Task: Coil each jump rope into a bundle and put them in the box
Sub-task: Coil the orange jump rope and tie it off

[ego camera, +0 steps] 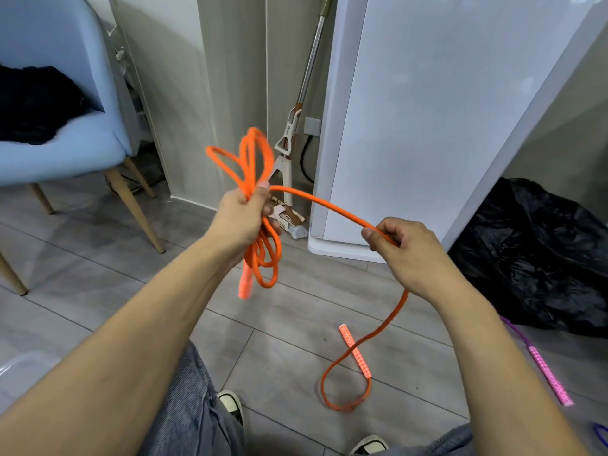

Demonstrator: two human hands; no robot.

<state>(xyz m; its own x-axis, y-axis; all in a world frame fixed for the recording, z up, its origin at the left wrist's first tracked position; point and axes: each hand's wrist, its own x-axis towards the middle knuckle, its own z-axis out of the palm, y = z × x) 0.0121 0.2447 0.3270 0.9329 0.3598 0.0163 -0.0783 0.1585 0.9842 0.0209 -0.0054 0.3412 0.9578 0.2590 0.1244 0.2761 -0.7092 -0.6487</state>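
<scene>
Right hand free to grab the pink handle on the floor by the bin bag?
Probably not yet: the right hand pinches the orange rope. The pink handle lies unobstructed on the floor.

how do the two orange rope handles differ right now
The upper handle hangs in the air, roughly upright, below the loops gripped by the left hand; the lower handle lies flat on the floor, slanted, with the rope crossing over it. Both look pale orange and textured.
</scene>
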